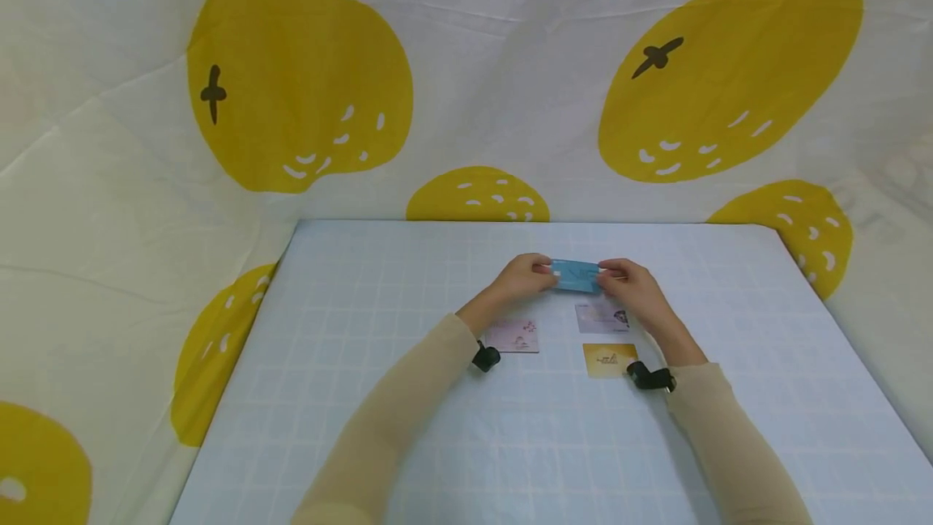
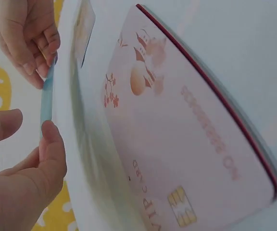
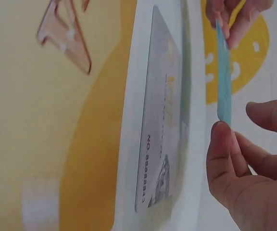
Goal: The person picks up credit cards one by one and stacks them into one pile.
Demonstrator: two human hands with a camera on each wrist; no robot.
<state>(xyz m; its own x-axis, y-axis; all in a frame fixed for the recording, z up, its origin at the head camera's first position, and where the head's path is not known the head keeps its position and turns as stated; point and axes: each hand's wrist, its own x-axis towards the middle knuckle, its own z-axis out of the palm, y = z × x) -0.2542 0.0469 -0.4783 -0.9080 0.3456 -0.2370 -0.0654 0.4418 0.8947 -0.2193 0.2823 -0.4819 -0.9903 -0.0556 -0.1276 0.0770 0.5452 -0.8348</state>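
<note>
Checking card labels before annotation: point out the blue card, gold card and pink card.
Blue card [image 1: 577,275]: head view, middle of its face.
Gold card [image 1: 607,360]: head view, middle of its visible face.
Pink card [image 2: 174,127]: left wrist view, middle of its printed face.

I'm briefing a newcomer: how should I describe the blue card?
Look toward the far edge of the pale table, where the left hand and right hand each pinch one end of the blue card. The pink card, purple card and gold card lie flat; only this one is held.

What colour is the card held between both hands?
The card is light blue, seen best in the head view.
</note>
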